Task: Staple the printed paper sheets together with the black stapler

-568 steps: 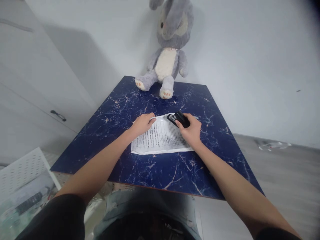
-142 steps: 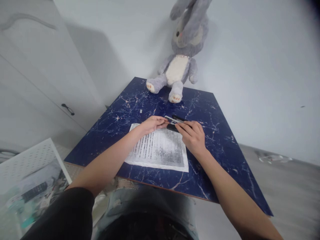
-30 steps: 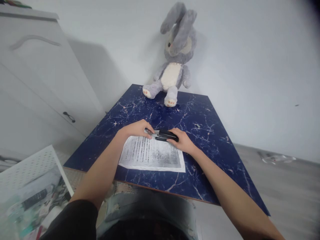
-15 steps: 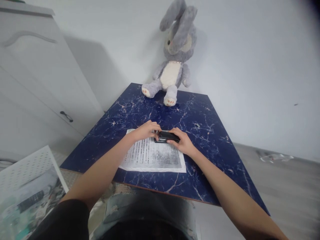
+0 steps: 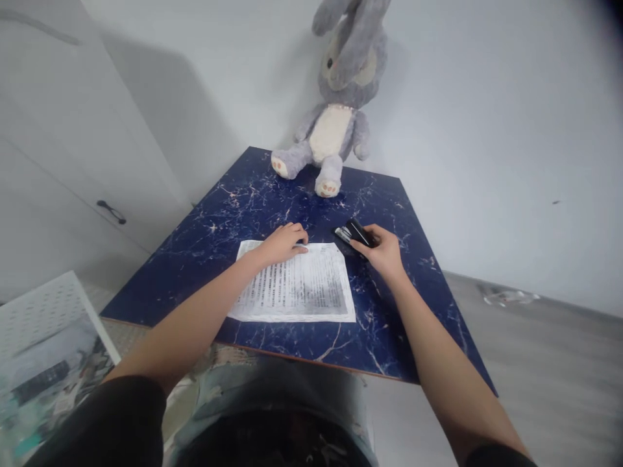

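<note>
Printed sheets of paper (image 5: 306,285) lie on the blue marbled table (image 5: 311,217), close to its front edge. My left hand (image 5: 287,242) is at the top edge of the paper, fingers curled and pinching that edge. To the right of the paper, my right hand (image 5: 382,250) grips a black stapler (image 5: 359,233) by its rear end. The stapler's jaws are apart and point to the upper left, off the paper. Its underside is partly hidden.
A grey plush rabbit (image 5: 333,133) sits at the table's back against the wall. White cabinet doors (image 5: 63,155) stand at the left, above a white perforated rack (image 5: 43,311) holding assorted items. A clear object (image 5: 509,297) lies on the floor at the right.
My right hand has moved right and away from the paper with the stapler, which was over the top edge between both hands. My left hand stays at the paper. The view has shifted slightly.
</note>
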`<state>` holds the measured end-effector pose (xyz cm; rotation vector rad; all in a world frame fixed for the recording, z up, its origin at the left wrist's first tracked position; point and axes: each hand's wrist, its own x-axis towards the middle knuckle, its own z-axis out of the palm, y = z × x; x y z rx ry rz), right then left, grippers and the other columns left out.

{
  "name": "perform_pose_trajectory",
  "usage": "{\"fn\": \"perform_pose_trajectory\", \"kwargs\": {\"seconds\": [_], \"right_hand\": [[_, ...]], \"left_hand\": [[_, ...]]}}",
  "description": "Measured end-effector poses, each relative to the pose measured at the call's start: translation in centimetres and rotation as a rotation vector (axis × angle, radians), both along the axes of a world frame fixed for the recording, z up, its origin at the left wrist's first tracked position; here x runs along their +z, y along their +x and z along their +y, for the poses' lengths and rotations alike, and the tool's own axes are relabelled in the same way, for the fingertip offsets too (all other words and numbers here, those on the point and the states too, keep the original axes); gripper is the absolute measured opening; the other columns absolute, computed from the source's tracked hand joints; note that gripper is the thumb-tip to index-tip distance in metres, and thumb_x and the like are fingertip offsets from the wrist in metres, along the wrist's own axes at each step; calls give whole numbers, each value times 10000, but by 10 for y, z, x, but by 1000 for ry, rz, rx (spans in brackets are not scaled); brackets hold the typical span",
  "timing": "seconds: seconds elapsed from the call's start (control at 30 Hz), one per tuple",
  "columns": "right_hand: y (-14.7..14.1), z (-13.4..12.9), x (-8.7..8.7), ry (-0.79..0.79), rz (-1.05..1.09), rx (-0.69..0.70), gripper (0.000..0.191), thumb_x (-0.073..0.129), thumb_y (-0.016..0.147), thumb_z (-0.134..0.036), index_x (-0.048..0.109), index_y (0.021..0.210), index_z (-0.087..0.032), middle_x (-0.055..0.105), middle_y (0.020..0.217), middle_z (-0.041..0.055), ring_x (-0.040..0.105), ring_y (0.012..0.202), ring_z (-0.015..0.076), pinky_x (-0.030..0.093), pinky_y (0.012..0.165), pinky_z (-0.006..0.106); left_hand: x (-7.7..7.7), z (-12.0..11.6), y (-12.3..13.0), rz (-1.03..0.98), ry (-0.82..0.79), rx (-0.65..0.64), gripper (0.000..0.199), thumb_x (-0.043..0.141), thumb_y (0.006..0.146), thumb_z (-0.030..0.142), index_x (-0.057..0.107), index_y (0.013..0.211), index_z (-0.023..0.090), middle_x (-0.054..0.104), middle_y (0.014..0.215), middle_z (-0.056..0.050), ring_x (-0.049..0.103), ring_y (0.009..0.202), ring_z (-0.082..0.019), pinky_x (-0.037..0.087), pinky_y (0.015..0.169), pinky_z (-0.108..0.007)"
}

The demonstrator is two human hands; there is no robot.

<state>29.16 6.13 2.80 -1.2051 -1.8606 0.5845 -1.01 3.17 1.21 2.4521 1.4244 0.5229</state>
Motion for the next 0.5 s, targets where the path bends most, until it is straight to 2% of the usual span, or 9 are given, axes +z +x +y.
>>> {"fn": "perform_pose_trajectory", "kwargs": {"seconds": [0.1, 0.2, 0.37, 0.5], "right_hand": [[10, 2, 10, 37, -123, -50, 243, 752, 694, -297, 691, 907, -200, 709, 827, 29, 643, 756, 212, 492, 705, 326], [16, 2, 16, 10, -265, -42, 196, 705, 665, -245, 691, 855, -203, 685, 757, 9, 616, 705, 201, 467, 684, 322], [27, 4, 22, -176, -427, 163, 150, 678, 685, -259, 698, 822, -202, 714, 822, 26, 652, 787, 228, 493, 773, 363], [37, 3, 27, -335, -432, 330, 230, 689, 687, -236, 732, 912, -213, 743, 935, 36, 684, 878, 253, 529, 843, 397]], "left_hand": [[-5, 5, 4, -5, 12, 7, 78, 626, 956, 253, 650, 953, 178, 644, 1070, -74, 588, 1009, -232, 441, 892, -356], [-9, 10, 5, -12, 47, 15, 73, 571, 979, 221, 608, 929, 184, 654, 994, -70, 602, 942, -227, 445, 849, -350], [-4, 7, 3, -39, -1, 141, 126, 500, 1029, 257, 586, 1118, 238, 700, 942, -50, 649, 808, -215, 451, 739, -327], [3, 3, -1, -7, 5, 152, 234, 484, 1031, 231, 595, 1231, 285, 721, 1167, -46, 687, 956, -231, 480, 779, -328]]}}
